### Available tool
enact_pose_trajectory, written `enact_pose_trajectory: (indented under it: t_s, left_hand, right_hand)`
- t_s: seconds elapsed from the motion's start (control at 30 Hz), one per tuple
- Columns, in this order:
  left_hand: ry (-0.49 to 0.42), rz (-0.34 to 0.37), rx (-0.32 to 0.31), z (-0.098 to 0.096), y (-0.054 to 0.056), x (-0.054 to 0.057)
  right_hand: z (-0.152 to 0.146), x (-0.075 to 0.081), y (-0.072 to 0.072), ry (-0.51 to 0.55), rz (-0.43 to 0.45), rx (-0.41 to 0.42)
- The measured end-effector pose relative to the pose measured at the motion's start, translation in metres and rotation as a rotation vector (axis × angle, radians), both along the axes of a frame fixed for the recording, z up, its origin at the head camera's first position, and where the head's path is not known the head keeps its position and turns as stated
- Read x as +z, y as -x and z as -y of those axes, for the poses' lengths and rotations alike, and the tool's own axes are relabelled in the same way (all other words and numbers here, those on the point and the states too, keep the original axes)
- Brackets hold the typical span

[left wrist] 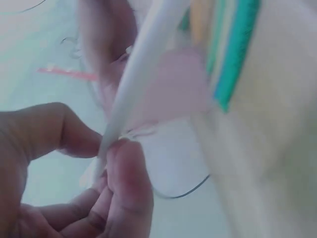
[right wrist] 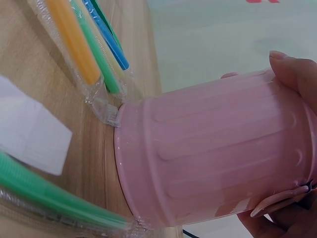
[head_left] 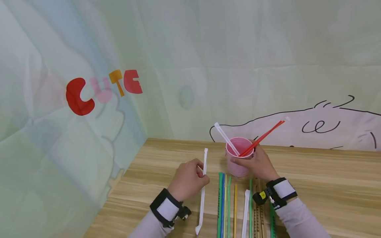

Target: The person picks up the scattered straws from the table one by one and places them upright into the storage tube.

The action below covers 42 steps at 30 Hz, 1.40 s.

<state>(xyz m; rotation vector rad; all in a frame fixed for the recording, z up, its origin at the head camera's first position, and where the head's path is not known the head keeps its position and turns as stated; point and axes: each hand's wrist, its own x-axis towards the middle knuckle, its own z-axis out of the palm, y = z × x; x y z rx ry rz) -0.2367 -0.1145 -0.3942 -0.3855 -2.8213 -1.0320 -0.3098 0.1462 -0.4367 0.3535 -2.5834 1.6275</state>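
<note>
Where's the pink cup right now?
In the head view, the pink cup is right of centre, held by the right hand, near the far edge of the wooden table, just beyond the row of straws.

Straws (head_left: 235, 210) — before the cup (head_left: 237, 168).

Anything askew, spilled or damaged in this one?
Nothing stands out. The loose straws lie roughly side by side on the table, the right hand holds the pink cup, and the left hand pinches a white straw. No spill or damage shows, though the left wrist view is blurred.
</note>
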Motion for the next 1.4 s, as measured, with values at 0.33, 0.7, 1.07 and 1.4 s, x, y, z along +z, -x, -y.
enact_pose_trajectory:
  t_s: [0.33, 0.7, 1.07, 1.4]
  left_hand:
    - [-0.206, -0.043, 0.059, 0.002, 0.009, 0.045]
    - [-0.440, -0.180, 0.012, -0.014, 0.018, 0.071]
    - [-0.585, -0.243, 0.029, -0.030, 0.033, 0.078]
    - [-0.543, -0.169, 0.010, -0.052, 0.048, 0.052]
  right_hand:
    - [-0.001, -0.001, 0.001, 0.001, -0.006, -0.007]
    - [-0.001, -0.001, 0.002, 0.015, -0.015, 0.007]
    - [0.000, -0.001, 0.001, 0.008, 0.001, 0.003]
    - [-0.001, -0.002, 0.002, 0.014, -0.006, 0.014]
